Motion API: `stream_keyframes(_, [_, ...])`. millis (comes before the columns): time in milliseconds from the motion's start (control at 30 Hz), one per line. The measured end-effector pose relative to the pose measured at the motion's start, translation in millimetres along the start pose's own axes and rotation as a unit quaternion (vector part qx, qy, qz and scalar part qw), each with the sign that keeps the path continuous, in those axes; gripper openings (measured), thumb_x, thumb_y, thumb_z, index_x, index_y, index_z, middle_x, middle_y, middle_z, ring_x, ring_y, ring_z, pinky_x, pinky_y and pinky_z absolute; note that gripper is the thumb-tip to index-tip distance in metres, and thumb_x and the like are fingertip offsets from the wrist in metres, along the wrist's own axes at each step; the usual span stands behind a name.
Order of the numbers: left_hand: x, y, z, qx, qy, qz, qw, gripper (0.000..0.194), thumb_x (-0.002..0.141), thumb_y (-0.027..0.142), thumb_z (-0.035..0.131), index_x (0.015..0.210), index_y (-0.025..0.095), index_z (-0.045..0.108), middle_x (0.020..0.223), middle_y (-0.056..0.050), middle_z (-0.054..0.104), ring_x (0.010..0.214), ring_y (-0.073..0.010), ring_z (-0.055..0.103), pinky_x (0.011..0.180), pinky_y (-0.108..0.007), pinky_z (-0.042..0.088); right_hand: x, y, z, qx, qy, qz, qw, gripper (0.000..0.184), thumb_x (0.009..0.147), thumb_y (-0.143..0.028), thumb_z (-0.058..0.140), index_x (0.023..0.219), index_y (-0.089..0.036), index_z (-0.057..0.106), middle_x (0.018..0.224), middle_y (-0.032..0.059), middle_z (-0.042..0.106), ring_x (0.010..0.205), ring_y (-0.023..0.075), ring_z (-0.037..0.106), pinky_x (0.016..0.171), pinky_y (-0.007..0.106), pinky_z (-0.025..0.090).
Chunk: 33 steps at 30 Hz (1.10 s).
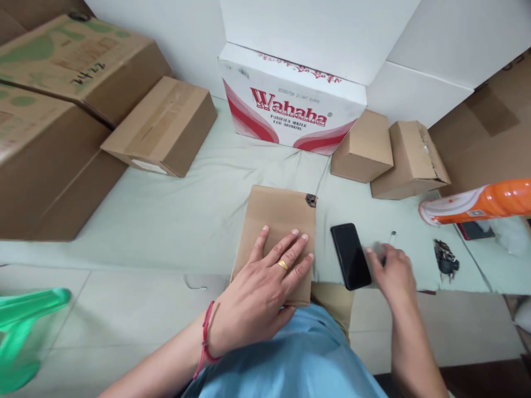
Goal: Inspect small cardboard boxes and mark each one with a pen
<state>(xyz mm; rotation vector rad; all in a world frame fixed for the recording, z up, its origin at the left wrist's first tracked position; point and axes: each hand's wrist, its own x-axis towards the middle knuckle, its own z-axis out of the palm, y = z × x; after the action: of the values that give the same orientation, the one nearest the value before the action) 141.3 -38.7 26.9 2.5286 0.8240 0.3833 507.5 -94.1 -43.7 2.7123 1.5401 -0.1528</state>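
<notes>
My left hand (pixel 269 282) lies with fingers spread on a flat piece of brown cardboard (pixel 277 207), which overhangs the front edge of the cloth-covered surface. A ring is on one finger and a red cord is round the wrist. The cardboard has a dark, charred-looking patch at its far right corner. Just right of a black phone (pixel 350 257), my right hand (pixel 394 273) has its fingers curled together, slightly blurred. Something small and greyish shows at the fingertips, but its kind is unclear. A thin object with a dark tip (pixel 392 236) shows just beyond that hand.
Large cartons (pixel 45 160) and a smaller box (pixel 161 127) stand at left. At the back is a white Wahaha carton (pixel 290 105), with two small boxes (pixel 363 146) beside it. Keys (pixel 446 260) and an orange bottle (pixel 481 202) are at right; a green plastic object (pixel 29 326) is lower left.
</notes>
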Motion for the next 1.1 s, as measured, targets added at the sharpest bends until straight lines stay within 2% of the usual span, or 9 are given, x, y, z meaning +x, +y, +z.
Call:
stream_keyframes(100, [3.6, 4.3, 3.0, 0.02, 0.0, -0.002, 1.0, 0.074, 0.093, 0.033, 0.073, 0.16, 0.014, 0.051, 0.177, -0.021, 0.035, 0.168, -0.0405, 0.027, 0.136, -0.071, 0.001, -32.6, -29.6, 19.7, 0.017, 0.008, -0.08, 0.997, 0.084, 0.095, -0.074, 0.057, 0.143, -0.006, 0.063, 0.129, 0.0266, 0.065, 0.117, 0.0413, 0.059, 0.103, 0.052, 0.051])
stream_keyframes(233, [10.6, 10.8, 8.2, 0.045, 0.0, -0.002, 0.999, 0.068, 0.097, 0.034, 0.071, 0.158, 0.011, 0.053, 0.175, -0.025, 0.038, 0.166, -0.0435, 0.031, 0.135, -0.074, 0.011, -47.1, -48.4, 32.3, 0.04, 0.034, -0.066, 0.996, 0.095, 0.087, -0.076, 0.07, 0.146, -0.002, 0.059, 0.126, 0.0274, 0.062, 0.114, 0.0417, 0.057, 0.103, 0.055, 0.05])
stream_keyframes(333, [12.4, 11.8, 8.7, 0.037, 0.008, 0.009, 0.999, 0.07, 0.096, 0.042, 0.077, 0.156, 0.012, 0.055, 0.172, -0.026, 0.043, 0.164, -0.0453, 0.035, 0.133, -0.075, 0.02, -44.9, -48.9, 35.6, 0.076, 0.057, -0.055, 0.994, 0.094, 0.085, -0.078, 0.069, 0.141, -0.003, 0.062, 0.121, 0.0262, 0.062, 0.112, 0.041, 0.058, 0.102, 0.056, 0.051])
stream_keyframes(433, [7.3, 9.9, 4.2, -0.011, 0.043, 0.034, 0.998, 0.076, 0.096, 0.045, 0.078, 0.159, 0.014, 0.05, 0.173, -0.025, 0.04, 0.165, -0.0448, 0.031, 0.132, -0.072, 0.028, -43.1, -49.0, 33.9, 0.124, 0.086, -0.059, 0.987, 0.094, 0.083, -0.086, 0.063, 0.13, -0.005, 0.066, 0.113, 0.0236, 0.064, 0.11, 0.0409, 0.059, 0.102, 0.058, 0.051])
stream_keyframes(600, [-11.7, 6.6, -2.9, -0.077, 0.152, -0.007, 0.985, 0.07, 0.105, 0.036, 0.067, 0.166, 0.02, 0.037, 0.177, -0.023, 0.031, 0.168, -0.0377, 0.027, 0.13, -0.061, 0.041, -42.7, -72.7, 5.7, 0.204, 0.154, -0.078, 0.964, 0.085, 0.082, -0.087, 0.064, 0.121, -0.012, 0.068, 0.109, 0.0197, 0.066, 0.11, 0.0391, 0.062, 0.101, 0.059, 0.054])
stream_keyframes(700, [-22.0, 6.3, -2.0, -0.061, 0.195, -0.056, 0.977, 0.07, 0.104, 0.03, 0.069, 0.166, 0.023, 0.036, 0.175, -0.022, 0.033, 0.165, -0.0372, 0.035, 0.129, -0.059, 0.044, -40.1, -103.8, -21.9, 0.247, 0.203, -0.111, 0.941, 0.072, 0.084, -0.077, 0.069, 0.121, -0.016, 0.067, 0.111, 0.0158, 0.066, 0.107, 0.0348, 0.063, 0.099, 0.056, 0.056])
stream_keyframes(833, [-31.8, 8.4, 2.0, -0.043, 0.224, -0.084, 0.97, 0.066, 0.105, 0.03, 0.068, 0.163, 0.021, 0.039, 0.173, -0.024, 0.036, 0.163, -0.0384, 0.038, 0.127, -0.058, 0.046, -37.0, -149.2, -49.7, 0.279, 0.267, -0.168, 0.907, 0.065, 0.083, -0.069, 0.074, 0.121, -0.017, 0.065, 0.108, 0.0134, 0.065, 0.104, 0.0329, 0.063, 0.095, 0.054, 0.058])
stream_keyframes(967, [-39.1, 8.4, 4.6, -0.033, 0.249, -0.092, 0.964, 0.063, 0.104, 0.033, 0.068, 0.16, 0.02, 0.042, 0.173, -0.024, 0.035, 0.163, -0.0402, 0.036, 0.128, -0.061, 0.043, -41.7, -181.9, -60.4, 0.284, 0.287, -0.182, 0.897, 0.065, 0.086, -0.064, 0.074, 0.128, -0.017, 0.061, 0.114, 0.0153, 0.063, 0.111, 0.0347, 0.061, 0.098, 0.056, 0.057])
stream_keyframes(1100, [-44.4, 4.3, 6.1, -0.034, 0.261, -0.107, 0.959, 0.062, 0.105, 0.034, 0.068, 0.16, 0.024, 0.042, 0.172, -0.023, 0.035, 0.164, -0.0415, 0.035, 0.127, -0.064, 0.043, -49.6, -195.3, -61.4, 0.28, 0.271, -0.172, 0.905, 0.069, 0.087, -0.063, 0.074, 0.136, -0.017, 0.056, 0.12, 0.0176, 0.06, 0.117, 0.0372, 0.058, 0.103, 0.059, 0.053])
